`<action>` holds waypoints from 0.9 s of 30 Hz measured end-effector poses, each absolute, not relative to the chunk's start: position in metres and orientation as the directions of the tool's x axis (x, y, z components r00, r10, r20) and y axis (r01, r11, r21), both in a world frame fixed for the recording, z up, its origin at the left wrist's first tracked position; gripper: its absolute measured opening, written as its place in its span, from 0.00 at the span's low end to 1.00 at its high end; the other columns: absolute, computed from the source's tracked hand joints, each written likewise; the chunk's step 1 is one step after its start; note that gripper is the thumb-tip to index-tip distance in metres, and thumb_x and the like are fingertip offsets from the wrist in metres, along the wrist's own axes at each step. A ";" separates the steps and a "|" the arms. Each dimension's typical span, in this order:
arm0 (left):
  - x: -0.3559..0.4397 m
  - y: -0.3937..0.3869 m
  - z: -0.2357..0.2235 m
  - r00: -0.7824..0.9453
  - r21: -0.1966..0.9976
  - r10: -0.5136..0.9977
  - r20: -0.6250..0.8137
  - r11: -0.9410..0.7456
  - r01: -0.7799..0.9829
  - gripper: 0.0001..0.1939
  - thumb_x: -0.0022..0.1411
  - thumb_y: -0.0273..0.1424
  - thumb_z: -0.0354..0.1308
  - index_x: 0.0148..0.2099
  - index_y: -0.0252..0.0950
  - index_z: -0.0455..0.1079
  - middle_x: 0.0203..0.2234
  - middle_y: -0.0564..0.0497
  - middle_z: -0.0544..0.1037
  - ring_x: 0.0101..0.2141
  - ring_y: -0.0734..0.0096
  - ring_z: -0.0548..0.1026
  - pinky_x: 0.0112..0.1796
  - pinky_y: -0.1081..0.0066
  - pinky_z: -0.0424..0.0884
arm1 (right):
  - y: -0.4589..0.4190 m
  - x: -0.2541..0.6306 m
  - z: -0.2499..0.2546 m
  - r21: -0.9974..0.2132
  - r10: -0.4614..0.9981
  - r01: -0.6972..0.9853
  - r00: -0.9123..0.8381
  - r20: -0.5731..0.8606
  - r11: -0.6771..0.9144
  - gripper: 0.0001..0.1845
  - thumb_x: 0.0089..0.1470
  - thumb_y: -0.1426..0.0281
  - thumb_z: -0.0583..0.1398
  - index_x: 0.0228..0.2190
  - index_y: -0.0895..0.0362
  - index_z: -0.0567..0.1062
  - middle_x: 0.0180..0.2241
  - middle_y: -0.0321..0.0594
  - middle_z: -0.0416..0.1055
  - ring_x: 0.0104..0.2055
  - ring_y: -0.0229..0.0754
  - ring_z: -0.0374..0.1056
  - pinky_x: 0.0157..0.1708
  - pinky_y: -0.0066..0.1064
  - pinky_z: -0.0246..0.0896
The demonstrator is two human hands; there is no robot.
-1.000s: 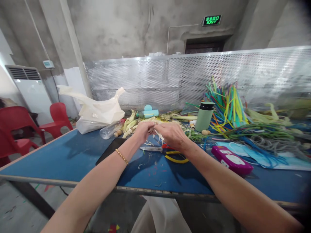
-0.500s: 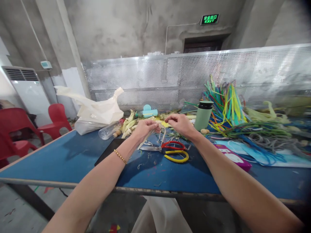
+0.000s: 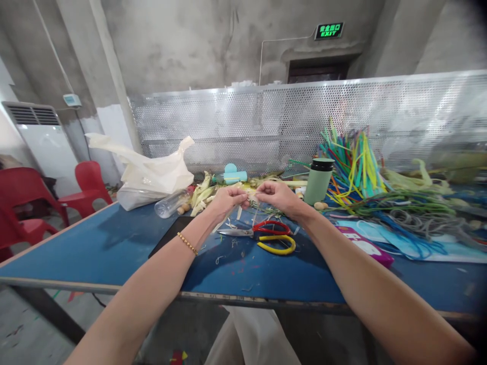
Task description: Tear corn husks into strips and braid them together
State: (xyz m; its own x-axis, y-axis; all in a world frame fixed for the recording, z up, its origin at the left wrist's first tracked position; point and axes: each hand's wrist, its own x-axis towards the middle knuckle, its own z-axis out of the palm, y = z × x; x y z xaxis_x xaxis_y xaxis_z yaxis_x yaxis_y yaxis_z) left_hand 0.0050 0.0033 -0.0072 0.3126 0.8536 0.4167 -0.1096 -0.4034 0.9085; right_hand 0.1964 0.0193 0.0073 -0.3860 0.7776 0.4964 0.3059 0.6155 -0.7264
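Note:
My left hand (image 3: pixel 227 199) and my right hand (image 3: pixel 277 196) are raised over the blue table (image 3: pixel 95 248), fingertips nearly touching. Both pinch thin pale strips of corn husk (image 3: pixel 251 195) stretched between them, with loose ends hanging down. A gold bead bracelet (image 3: pixel 187 243) circles my left wrist. Just below the hands lie red-handled scissors (image 3: pixel 262 228) and a yellow-handled tool (image 3: pixel 279 246) on the tabletop. A pile of corn husks (image 3: pixel 201 195) lies just beyond my left hand.
A green cylinder with a black lid (image 3: pixel 319 181) stands right of my hands, beside a heap of coloured cords (image 3: pixel 380 197). A magenta box (image 3: pixel 365 246), a white plastic bag (image 3: pixel 152 175), a clear bottle (image 3: pixel 171 203) and red chairs (image 3: pixel 34 203) surround the area. A perforated metal screen (image 3: pixel 304 121) backs the table.
My hands first drew apart and lifted from the scissors, stretching the husk strips, then came back together. The scissors and yellow tool became fully visible.

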 end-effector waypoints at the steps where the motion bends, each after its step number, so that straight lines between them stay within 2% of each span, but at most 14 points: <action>1: 0.004 0.004 -0.007 0.309 0.917 0.863 0.399 -0.384 -0.112 0.08 0.51 0.29 0.65 0.28 0.29 0.73 0.21 0.48 0.76 0.23 0.75 0.71 0.33 0.71 0.68 | 0.019 0.198 0.010 -0.741 0.785 0.295 -0.385 0.486 0.604 0.12 0.45 0.64 0.65 0.28 0.60 0.74 0.24 0.36 0.72 0.27 0.35 0.66 0.28 0.28 0.61; 4: 0.004 0.006 -0.008 0.289 0.940 0.894 0.342 -0.325 -0.109 0.06 0.50 0.26 0.64 0.32 0.28 0.75 0.24 0.47 0.78 0.23 0.76 0.71 0.31 0.72 0.67 | 0.014 0.201 0.016 -0.790 0.799 0.258 -0.424 0.425 0.557 0.12 0.44 0.65 0.66 0.31 0.59 0.74 0.25 0.38 0.72 0.27 0.35 0.67 0.28 0.29 0.63; 7: 0.005 0.007 -0.007 0.257 0.948 0.912 0.318 -0.302 -0.101 0.07 0.50 0.23 0.63 0.35 0.28 0.75 0.25 0.47 0.79 0.23 0.76 0.71 0.29 0.72 0.67 | 0.010 0.203 0.022 -0.802 0.800 0.227 -0.415 0.433 0.552 0.13 0.48 0.64 0.64 0.34 0.60 0.75 0.23 0.36 0.71 0.23 0.33 0.64 0.24 0.28 0.61; 14: 0.007 0.005 -0.006 0.171 0.934 0.919 0.356 -0.356 -0.032 0.03 0.50 0.23 0.62 0.31 0.28 0.73 0.21 0.47 0.77 0.20 0.76 0.70 0.27 0.72 0.66 | 0.001 0.211 0.034 -0.828 0.804 0.159 -0.392 0.447 0.538 0.12 0.48 0.67 0.64 0.34 0.60 0.76 0.22 0.35 0.70 0.21 0.32 0.64 0.21 0.26 0.58; 17: 0.007 0.003 -0.006 0.156 0.913 0.906 0.394 -0.405 0.049 0.03 0.50 0.23 0.62 0.31 0.29 0.75 0.21 0.48 0.77 0.20 0.77 0.68 0.26 0.72 0.65 | -0.003 0.212 0.036 -0.855 0.789 0.070 -0.430 0.440 0.515 0.11 0.47 0.67 0.65 0.33 0.60 0.76 0.24 0.36 0.72 0.23 0.33 0.65 0.26 0.27 0.62; 21: 0.009 0.001 -0.006 0.225 0.881 0.879 0.420 -0.454 0.131 0.06 0.51 0.24 0.61 0.33 0.31 0.77 0.21 0.49 0.76 0.20 0.77 0.65 0.25 0.73 0.63 | -0.005 0.207 0.034 -0.853 0.750 0.004 -0.477 0.458 0.523 0.11 0.48 0.66 0.65 0.34 0.58 0.78 0.30 0.40 0.77 0.33 0.38 0.71 0.37 0.31 0.66; 27: 0.016 -0.007 -0.006 0.378 0.905 0.845 0.378 -0.424 0.044 0.06 0.47 0.23 0.63 0.31 0.33 0.79 0.22 0.50 0.76 0.22 0.77 0.67 0.27 0.73 0.61 | 0.003 0.196 0.021 -0.865 0.750 -0.025 -0.488 0.448 0.500 0.12 0.48 0.68 0.64 0.37 0.55 0.79 0.37 0.40 0.78 0.37 0.39 0.72 0.41 0.34 0.66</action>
